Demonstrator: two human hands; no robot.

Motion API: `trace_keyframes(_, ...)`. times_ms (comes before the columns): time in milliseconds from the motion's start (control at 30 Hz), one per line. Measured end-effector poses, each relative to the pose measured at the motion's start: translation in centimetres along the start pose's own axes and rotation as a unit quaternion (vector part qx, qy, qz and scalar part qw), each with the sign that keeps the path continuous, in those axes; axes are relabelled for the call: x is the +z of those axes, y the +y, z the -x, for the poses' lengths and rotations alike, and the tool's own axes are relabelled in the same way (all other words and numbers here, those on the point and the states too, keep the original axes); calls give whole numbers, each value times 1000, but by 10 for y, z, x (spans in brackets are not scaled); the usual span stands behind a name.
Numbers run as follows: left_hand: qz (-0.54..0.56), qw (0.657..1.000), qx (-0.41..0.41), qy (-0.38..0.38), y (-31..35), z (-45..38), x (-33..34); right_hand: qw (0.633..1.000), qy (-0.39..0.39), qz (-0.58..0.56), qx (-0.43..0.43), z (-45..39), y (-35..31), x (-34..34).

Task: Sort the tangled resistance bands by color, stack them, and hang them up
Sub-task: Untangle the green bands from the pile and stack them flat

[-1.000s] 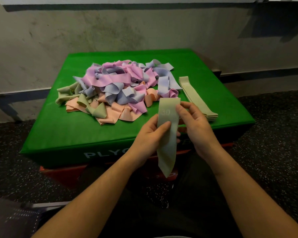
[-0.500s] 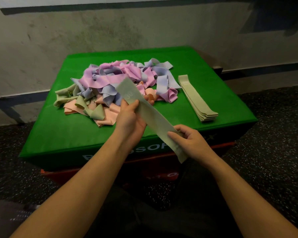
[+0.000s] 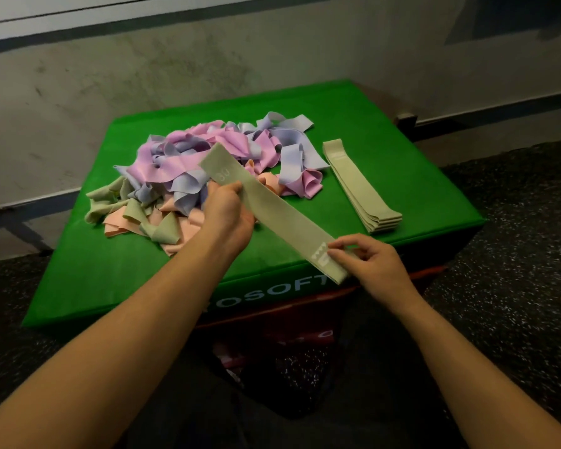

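Note:
A flat sage-green band (image 3: 279, 215) stretches diagonally above the green plyo box (image 3: 402, 163). My left hand (image 3: 229, 212) grips its upper end, near a printed "30". Fingers and thumb of my right hand (image 3: 366, 260) pinch its lower end by a white logo. Behind my left hand lies the tangled pile of pink, lilac, peach and green bands (image 3: 208, 170). A neat stack of sage-green bands (image 3: 357, 186) lies to the right of the pile, running toward the box's front right corner.
The green box sits on a red box (image 3: 305, 315) against a grey concrete wall (image 3: 175, 76). Dark speckled rubber floor (image 3: 515, 286) surrounds it. Bare green surface shows at the box's front left and far right.
The band went from hanging vertically to stretched flat on a diagonal. My left hand rose to its top end and my right hand slid down to its lower end. The view shifted closer.

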State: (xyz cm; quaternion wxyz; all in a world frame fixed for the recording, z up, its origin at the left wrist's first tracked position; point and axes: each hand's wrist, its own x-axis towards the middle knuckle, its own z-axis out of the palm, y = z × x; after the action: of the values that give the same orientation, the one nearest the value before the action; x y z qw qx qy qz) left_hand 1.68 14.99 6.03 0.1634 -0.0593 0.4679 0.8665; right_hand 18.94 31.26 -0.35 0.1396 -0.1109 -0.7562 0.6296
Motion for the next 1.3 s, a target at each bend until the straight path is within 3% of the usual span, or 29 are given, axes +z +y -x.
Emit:
trace_keyframes(333, -97, 994, -40, 19, -19, -52, 40, 991, -124, 31, -33, -15, 9, -53)
trace_keyframes(433, -119, 991, -66, -7, -27, -66, 52, 994, -88, 56, -39, -23, 11, -67)
trace_keyframes(600, -175, 980, -89, -40, -44, -83, 79, 963, 25, 202, -174, -42, 21, -89)
trace_keyframes(700, -204, 973, -94, -49, -56, -97, 99, 948, 34, 236, -210, -52, 24, -104)
trace_keyframes(867, -239, 967, -84, -36, -76, -131, 131, 967, 39, 192, -164, -67, 34, -131)
trace_keyframes(1067, -310, 949, -52, -35, -96, -172, 160, 941, 112, 219, -230, -85, 44, -153)
trace_keyframes(1233, -423, 903, -5, -74, -112, -200, 169, 906, 35, 339, -250, -101, 63, -160)
trace_keyframes(1300, -507, 858, 46, -73, -120, -209, 165, 908, -9, 347, -236, -104, 69, -156)
